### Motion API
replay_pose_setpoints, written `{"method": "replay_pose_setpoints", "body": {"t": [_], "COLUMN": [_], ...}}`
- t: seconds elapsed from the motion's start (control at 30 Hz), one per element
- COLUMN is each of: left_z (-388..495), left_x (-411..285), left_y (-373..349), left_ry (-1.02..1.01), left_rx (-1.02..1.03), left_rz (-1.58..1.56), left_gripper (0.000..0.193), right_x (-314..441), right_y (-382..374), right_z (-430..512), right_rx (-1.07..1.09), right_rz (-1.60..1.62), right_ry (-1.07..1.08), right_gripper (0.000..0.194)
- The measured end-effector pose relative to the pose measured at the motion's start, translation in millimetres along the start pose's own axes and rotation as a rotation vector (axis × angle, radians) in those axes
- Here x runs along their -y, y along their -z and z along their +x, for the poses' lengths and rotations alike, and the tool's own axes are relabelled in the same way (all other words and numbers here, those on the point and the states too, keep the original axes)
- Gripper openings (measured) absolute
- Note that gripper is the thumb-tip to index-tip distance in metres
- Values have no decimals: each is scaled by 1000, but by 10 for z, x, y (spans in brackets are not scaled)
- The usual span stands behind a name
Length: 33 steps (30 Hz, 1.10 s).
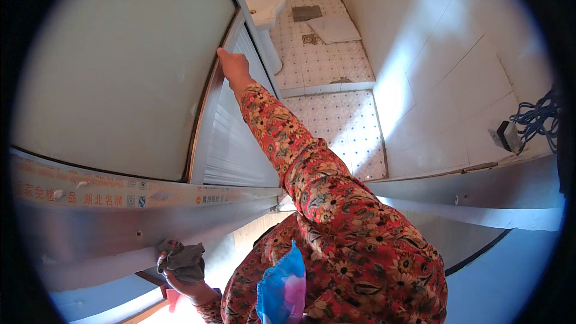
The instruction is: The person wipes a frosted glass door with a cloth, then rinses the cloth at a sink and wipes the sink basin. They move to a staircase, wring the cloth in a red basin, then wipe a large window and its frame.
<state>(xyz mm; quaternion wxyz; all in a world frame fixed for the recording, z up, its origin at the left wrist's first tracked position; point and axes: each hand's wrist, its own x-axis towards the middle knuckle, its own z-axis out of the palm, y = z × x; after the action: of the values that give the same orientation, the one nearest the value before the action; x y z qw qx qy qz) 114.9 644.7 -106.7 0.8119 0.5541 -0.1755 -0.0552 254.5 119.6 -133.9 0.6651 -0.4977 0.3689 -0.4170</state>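
Observation:
My right hand (235,68) reaches up and left in a red floral sleeve, its fingers closed around the upright edge of a sliding door (210,99) with a metal frame. Frosted glass (121,67) fills the large panel left of it. My left hand (184,281), low at the left, grips a crumpled grey-brown cloth (182,262) beside the outer face of the metal door frame (108,225). Printed protective tape (171,194) covers part of that frame. A blue and pink cloth piece (281,288) hangs before my chest.
Beyond the doorway stand a white pedestal sink (275,2) and a raised tiled floor (326,65) with a step edge, a drain (310,39) and a white sheet (335,28). At right, coiled dark cable (535,119) hangs by a wall box (505,136).

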Motion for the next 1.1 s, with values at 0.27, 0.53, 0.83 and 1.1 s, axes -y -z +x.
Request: {"method": "replay_pose_setpoints", "body": {"t": [0.27,0.53,0.83,1.1], "left_z": [182,304,393,-56], "left_x": [94,66,123,-59], "left_y": [40,-149,-173,-619], "left_ry": [7,46,57,-156], "left_rx": [240,199,196,593], "left_rz": [-313,-273,-169,431], "left_gripper": [47,48,46,44], "right_x": [71,460,396,478], "right_y": [628,1298,1554,1701], "right_z": [-5,-463,-707,-1101], "right_rx": [77,61,-175,-416], "right_rz": [72,231,266,179], "right_ry": [-26,-128,-15,22], "right_gripper": [42,38,64,76]}}
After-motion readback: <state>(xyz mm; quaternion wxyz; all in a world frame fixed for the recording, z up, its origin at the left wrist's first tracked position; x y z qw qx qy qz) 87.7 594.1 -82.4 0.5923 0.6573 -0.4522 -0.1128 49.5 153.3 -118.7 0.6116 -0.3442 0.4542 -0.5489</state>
